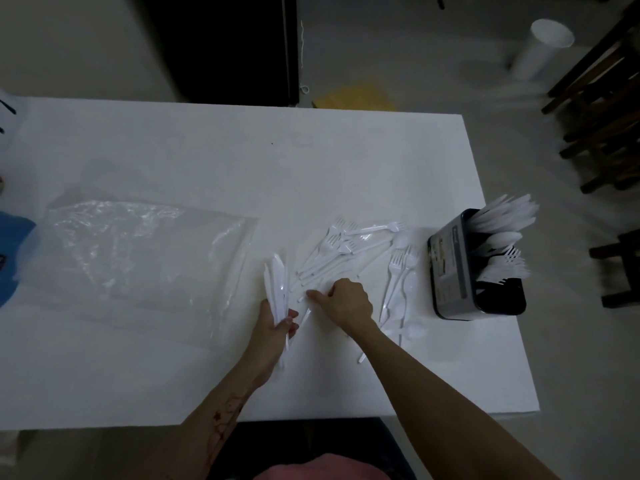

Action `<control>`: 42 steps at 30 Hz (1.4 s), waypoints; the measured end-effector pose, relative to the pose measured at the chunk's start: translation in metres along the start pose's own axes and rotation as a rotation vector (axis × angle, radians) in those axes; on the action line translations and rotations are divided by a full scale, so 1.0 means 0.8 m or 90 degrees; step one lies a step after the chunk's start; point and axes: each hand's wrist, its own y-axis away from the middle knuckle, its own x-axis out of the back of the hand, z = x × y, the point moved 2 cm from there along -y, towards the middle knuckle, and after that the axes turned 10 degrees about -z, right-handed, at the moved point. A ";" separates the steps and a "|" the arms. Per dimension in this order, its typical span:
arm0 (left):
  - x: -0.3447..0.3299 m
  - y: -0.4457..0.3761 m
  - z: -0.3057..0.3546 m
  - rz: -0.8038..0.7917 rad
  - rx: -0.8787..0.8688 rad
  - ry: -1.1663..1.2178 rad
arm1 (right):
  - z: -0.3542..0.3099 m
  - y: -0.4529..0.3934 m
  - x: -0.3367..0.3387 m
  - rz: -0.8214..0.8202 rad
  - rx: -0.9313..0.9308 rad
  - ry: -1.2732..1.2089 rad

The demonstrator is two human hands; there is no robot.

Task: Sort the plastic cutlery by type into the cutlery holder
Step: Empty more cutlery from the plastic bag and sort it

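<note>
My left hand (pixel 273 329) grips a bunch of white plastic knives (pixel 277 287) that fan upward from it. Just to the right, my right hand (pixel 346 301) reaches into the loose pile, its fingertips pinching the end of a white handle (pixel 304 298). Several white forks (pixel 341 242) lie scattered above my right hand. More forks and spoons (pixel 398 285) lie to its right. The black cutlery holder (pixel 450 271) stands at the table's right edge, with knives, spoons and forks sticking out of separate compartments.
A crumpled clear plastic bag (pixel 138 258) covers the left half of the white table (pixel 242 150). A blue object (pixel 10 258) sits at the left edge. Dark wooden chairs (pixel 606 116) and a white cup (pixel 540 46) stand beyond the table on the right.
</note>
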 end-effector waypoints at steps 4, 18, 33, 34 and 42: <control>0.010 -0.001 -0.003 -0.003 0.024 0.020 | 0.003 -0.005 -0.003 -0.036 -0.026 -0.086; -0.021 -0.001 0.009 -0.060 0.020 -0.007 | -0.001 0.006 0.031 0.042 0.150 -0.252; -0.011 -0.002 0.005 -0.078 -0.005 0.034 | 0.032 0.006 0.018 0.145 0.062 -0.020; -0.012 -0.003 0.004 -0.076 0.000 0.044 | 0.028 0.002 0.016 0.125 0.039 -0.020; -0.022 -0.017 0.007 -0.048 0.017 0.056 | 0.033 0.002 0.028 -0.017 -0.048 -0.266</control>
